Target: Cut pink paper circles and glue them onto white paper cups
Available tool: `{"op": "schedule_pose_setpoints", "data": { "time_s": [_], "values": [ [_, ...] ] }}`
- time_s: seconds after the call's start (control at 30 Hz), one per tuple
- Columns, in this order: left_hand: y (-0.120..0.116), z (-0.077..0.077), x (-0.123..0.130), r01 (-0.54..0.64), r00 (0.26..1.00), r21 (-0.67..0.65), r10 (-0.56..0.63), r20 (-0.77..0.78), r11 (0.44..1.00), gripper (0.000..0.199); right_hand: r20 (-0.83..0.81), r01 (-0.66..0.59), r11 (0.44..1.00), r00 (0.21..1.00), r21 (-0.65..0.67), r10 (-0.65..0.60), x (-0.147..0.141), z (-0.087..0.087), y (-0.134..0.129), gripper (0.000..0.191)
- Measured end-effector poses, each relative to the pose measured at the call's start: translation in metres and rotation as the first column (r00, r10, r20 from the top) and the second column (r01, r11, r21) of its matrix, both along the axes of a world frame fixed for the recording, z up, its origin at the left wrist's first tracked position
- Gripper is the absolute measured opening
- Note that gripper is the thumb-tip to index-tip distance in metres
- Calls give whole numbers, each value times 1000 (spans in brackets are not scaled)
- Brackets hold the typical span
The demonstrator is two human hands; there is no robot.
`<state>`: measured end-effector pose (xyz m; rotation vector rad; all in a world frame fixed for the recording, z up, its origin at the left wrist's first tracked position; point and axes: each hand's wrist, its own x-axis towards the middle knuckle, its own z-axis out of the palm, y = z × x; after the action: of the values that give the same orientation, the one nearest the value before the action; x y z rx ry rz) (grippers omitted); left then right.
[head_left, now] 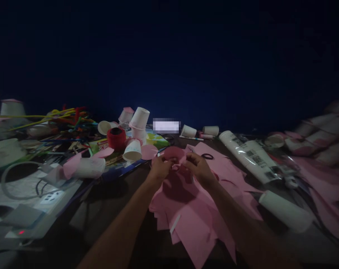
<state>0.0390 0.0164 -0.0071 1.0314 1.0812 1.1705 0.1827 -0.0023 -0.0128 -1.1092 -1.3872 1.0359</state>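
Between my two hands is a rounded piece of pink paper (173, 152), raised a little over the sheets below. My left hand (160, 167) pinches its left side with bent fingers. On the other side my right hand (196, 166) grips the near right edge between thumb and fingers. A shadow falls from the hands onto a spread pile of pink paper sheets (196, 228). A thin white strip (175, 225) lies on this pile. Just beyond my right hand, a dark scissors handle (207, 156) shows on the paper.
Paper cups (140, 118), some stacked, stand at the back left beside a red yarn roll (116, 139). Colourful pipe cleaners (71, 117) heap farther left. A power strip (50, 198) lies near left. Wrapped cups (249, 155) and a loose cup stack (285, 211) lie right.
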Motion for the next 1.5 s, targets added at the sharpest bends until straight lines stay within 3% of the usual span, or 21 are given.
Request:
{"op": "schedule_pose_setpoints", "data": {
  "time_s": [0.13,0.3,0.47,0.8,1.03,1.23,1.37,1.5],
  "values": [
    [8,-5,-10,-27,999,24,28,-42,999,9,98,75,996,992,54,-80,1,-3,5,27],
    [19,-13,-19,-47,999,49,48,-15,998,16,221,262,961,935,90,-276,12,-9,20,23],
    [24,-16,-23,-51,999,56,51,0,997,21,349,345,930,862,131,-368,23,-5,27,19],
    [22,-14,-23,-130,992,37,130,2,991,23,665,341,922,647,185,-373,38,-2,58,21],
    [21,-15,-24,-184,983,25,184,-15,983,23,796,341,882,405,325,-450,47,20,129,41],
    [19,-11,-22,-198,979,0,198,-42,980,25,888,313,912,291,265,-357,40,18,187,65],
    [21,-13,-22,-197,979,-21,196,-55,980,25,919,288,930,253,227,-303,33,10,196,64],
    [24,-16,-24,-202,979,-36,200,-48,979,26,917,279,926,234,255,-323,45,20,182,66]
  ]
}}
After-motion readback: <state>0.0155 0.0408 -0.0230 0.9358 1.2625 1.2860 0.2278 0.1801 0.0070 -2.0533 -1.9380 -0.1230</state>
